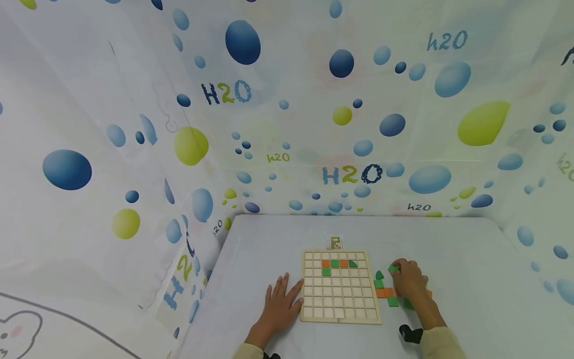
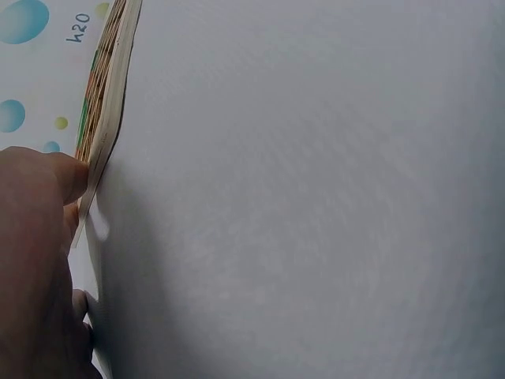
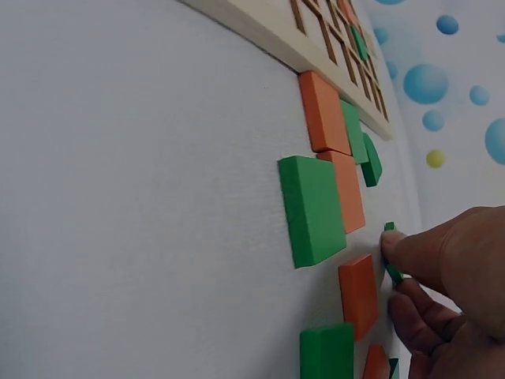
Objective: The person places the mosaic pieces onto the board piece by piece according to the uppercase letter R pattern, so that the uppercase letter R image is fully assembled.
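A wooden grid board lies on the table, its upper rows holding orange and green pieces. My left hand rests at the board's left edge, fingers spread; in the left wrist view the left hand touches the board's rim. To the right of the board, my right hand pinches a green piece between thumb and fingers. The right wrist view shows the right hand with that green piece seen almost edge-on, beside loose orange and green blocks.
A small pattern card lies behind the board. More loose pieces lie right of the board, some partly under the right hand. A black object is by the right wrist. A patterned sheet hangs behind and beside the table.
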Available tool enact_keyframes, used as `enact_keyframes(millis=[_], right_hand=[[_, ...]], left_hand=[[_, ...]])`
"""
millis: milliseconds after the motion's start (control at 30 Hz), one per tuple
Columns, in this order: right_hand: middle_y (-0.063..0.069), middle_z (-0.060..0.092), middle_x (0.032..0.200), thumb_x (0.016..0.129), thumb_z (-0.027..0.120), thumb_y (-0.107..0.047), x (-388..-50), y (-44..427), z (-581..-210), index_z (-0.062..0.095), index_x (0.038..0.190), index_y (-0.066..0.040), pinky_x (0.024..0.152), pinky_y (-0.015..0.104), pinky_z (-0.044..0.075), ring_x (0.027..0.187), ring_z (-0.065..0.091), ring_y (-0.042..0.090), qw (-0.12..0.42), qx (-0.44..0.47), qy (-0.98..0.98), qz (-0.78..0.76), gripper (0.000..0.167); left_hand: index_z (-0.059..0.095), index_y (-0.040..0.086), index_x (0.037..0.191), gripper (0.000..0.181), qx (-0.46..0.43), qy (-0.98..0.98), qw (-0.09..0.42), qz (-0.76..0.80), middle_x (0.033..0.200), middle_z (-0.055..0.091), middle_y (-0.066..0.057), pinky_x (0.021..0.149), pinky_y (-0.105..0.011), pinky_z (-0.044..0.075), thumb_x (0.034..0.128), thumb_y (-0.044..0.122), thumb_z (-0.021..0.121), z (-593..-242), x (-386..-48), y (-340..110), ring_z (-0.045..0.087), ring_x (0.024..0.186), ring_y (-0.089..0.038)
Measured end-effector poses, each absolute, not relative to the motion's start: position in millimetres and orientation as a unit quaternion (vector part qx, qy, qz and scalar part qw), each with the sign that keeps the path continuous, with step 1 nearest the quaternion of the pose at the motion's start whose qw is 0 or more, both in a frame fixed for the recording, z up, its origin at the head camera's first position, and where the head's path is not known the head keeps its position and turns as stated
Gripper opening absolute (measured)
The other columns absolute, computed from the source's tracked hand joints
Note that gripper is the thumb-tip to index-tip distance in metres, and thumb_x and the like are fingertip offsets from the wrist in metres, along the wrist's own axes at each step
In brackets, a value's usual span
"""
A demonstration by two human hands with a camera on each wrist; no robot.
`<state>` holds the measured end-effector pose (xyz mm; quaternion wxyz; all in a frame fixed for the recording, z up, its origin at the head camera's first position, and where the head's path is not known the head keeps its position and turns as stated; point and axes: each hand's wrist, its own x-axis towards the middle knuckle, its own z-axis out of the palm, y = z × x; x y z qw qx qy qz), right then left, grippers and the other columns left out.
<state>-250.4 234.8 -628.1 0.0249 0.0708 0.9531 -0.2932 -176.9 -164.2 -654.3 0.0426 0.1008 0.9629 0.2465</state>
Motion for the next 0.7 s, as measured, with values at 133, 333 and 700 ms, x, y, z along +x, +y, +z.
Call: enact_keyframes(millis=[133,333,700], right_hand=[[0.035,0.057,0.128,0.103,0.064,-0.012,-254.0,234.5,-627.3,0.060,0.128,0.007,0.092,0.069,0.040,0.120,0.055,0.051,0.026,0.066,0.950,-0.305,0.032],[0.034,0.057,0.131,0.103,0.061,-0.015,-257.6,224.5,-626.9,0.061,0.131,0.006,0.090,0.067,0.041,0.122,0.056,0.051,0.014,0.029,0.945,-0.326,0.034],[0.022,0.063,0.122,0.102,0.068,-0.015,-254.5,180.4,-624.8,0.067,0.127,0.000,0.084,0.057,0.039,0.105,0.065,0.036,0.006,-0.045,0.932,-0.359,0.029]], left_hand=[[0.045,0.031,0.161,0.054,0.102,0.963,0.036,0.248,0.174,0.024,-0.017,0.124,-0.073,0.010,0.1093,0.047,0.048,-654.3,-176.4,-163.9,0.018,0.161,-0.043],[0.045,0.031,0.161,0.055,0.113,0.960,0.028,0.256,0.173,0.025,-0.021,0.122,-0.075,0.010,0.1096,0.048,0.047,-650.1,-173.2,-163.8,0.019,0.160,-0.047],[0.046,0.031,0.161,0.054,0.123,0.958,0.007,0.260,0.171,0.027,-0.024,0.120,-0.077,0.012,0.1097,0.047,0.047,-657.1,-175.1,-165.1,0.022,0.158,-0.049]])
